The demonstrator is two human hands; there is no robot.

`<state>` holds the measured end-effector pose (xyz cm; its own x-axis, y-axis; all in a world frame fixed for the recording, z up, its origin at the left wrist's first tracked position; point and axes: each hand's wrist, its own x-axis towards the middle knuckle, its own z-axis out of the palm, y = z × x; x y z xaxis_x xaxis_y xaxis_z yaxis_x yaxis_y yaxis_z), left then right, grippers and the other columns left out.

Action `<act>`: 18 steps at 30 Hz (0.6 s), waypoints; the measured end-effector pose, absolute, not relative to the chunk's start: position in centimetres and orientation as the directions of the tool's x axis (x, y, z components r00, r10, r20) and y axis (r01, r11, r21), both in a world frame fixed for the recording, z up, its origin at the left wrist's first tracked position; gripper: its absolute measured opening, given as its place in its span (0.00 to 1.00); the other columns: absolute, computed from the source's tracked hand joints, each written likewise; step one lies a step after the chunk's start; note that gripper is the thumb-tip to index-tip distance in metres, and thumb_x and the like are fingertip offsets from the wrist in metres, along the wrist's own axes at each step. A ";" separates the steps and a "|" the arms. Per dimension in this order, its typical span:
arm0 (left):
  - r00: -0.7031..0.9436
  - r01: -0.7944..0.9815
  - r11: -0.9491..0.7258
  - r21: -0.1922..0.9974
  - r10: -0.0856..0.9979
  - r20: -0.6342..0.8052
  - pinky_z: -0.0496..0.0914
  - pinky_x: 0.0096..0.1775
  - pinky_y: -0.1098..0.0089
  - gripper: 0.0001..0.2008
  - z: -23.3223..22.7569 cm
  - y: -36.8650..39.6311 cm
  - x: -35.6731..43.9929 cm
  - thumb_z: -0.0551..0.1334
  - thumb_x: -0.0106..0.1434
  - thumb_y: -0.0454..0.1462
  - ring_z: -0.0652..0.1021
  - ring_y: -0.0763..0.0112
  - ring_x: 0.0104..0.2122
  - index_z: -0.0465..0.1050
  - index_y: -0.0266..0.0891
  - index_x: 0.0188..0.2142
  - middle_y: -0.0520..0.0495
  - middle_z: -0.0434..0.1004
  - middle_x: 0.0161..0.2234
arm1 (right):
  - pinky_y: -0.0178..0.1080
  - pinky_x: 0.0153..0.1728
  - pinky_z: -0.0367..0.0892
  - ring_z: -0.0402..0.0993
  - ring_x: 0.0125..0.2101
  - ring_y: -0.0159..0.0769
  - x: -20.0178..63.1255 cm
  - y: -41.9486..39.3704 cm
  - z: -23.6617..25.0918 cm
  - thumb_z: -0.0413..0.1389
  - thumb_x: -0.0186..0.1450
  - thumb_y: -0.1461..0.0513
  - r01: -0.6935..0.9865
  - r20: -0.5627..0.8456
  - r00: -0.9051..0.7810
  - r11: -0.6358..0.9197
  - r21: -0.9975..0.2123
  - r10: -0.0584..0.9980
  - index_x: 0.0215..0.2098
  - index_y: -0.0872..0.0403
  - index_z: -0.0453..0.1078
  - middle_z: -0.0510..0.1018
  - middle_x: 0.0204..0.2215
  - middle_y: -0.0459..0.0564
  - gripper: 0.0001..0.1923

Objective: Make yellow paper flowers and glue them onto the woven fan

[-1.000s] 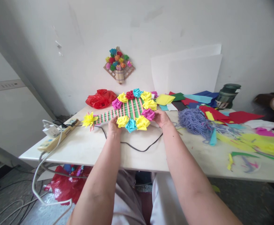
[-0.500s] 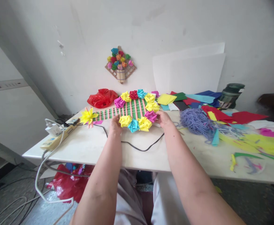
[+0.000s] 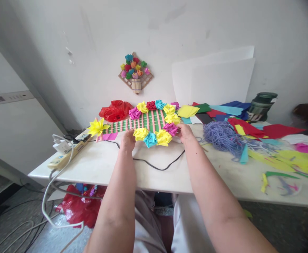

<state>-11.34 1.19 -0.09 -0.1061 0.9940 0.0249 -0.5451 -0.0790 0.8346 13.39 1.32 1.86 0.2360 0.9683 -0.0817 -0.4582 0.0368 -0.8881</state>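
Observation:
A guitar-shaped craft piece [image 3: 154,121] lies lengthwise before me, a green panel crossed by pink strips and pale strings. Yellow, blue, red and magenta fabric-like flowers edge its wide end, and a yellow flower [image 3: 97,127] sits at the narrow left end. My left hand [image 3: 128,140] grips the near edge where the neck meets the body. At the right end, beside a magenta flower [image 3: 171,129], my right hand [image 3: 185,133] holds the rim. The flowers and the panel hide most of my fingertips.
A black cord [image 3: 156,168] runs under the craft piece. To the left lies a power strip [image 3: 64,156] with a white charger. Purple yarn [image 3: 221,137], coloured sheets [image 3: 283,130] and a dark green jar [image 3: 262,107] occupy the right. A red plastic bag [image 3: 115,110] sits behind.
My left hand has shifted slightly left along the near edge. The craft piece's narrow end has moved a little to the left; both hands keep their hold.

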 end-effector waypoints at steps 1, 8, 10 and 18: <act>-0.094 -0.559 -0.077 0.825 0.995 0.029 0.65 0.23 0.75 0.02 -0.1 1.2 -11.4 0.59 0.47 0.33 0.71 0.75 0.20 0.68 0.36 0.23 0.50 0.72 0.20 | 0.31 0.14 0.65 0.65 0.14 0.28 13.4 1.4 1.8 0.51 0.44 0.70 -0.468 -0.087 0.240 0.037 -0.883 0.967 0.23 0.56 0.67 0.70 0.13 0.41 0.08; -0.008 -0.574 -0.136 0.807 0.987 0.160 0.68 0.25 0.73 0.06 -0.5 1.0 -11.4 0.64 0.49 0.33 0.76 0.71 0.24 0.70 0.35 0.29 0.48 0.76 0.24 | 0.31 0.15 0.65 0.65 0.15 0.28 13.7 1.8 1.5 0.51 0.44 0.70 -0.509 -0.110 0.238 0.027 -0.860 0.965 0.26 0.55 0.68 0.71 0.14 0.41 0.10; 0.004 -0.574 -0.147 0.806 0.983 0.182 0.68 0.25 0.73 0.07 -0.5 0.9 -11.3 0.65 0.50 0.33 0.76 0.71 0.24 0.70 0.35 0.30 0.48 0.76 0.25 | 0.31 0.15 0.65 0.66 0.15 0.29 13.7 1.8 1.6 0.51 0.44 0.70 -0.513 -0.106 0.246 0.037 -0.857 0.964 0.25 0.55 0.68 0.71 0.14 0.41 0.10; 0.021 -0.597 -0.150 0.788 0.979 0.202 0.66 0.24 0.74 0.06 -0.3 0.6 -11.3 0.65 0.50 0.32 0.73 0.74 0.21 0.70 0.36 0.29 0.50 0.74 0.23 | 0.31 0.15 0.65 0.67 0.15 0.28 13.8 1.9 1.5 0.51 0.44 0.70 -0.523 -0.095 0.239 0.046 -0.851 0.966 0.25 0.55 0.67 0.72 0.14 0.41 0.10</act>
<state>-11.27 0.56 -0.31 0.0212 0.9791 0.2024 -0.5966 -0.1500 0.7884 13.79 1.87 1.53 0.2394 0.9663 -0.0950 -0.5231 0.0460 -0.8510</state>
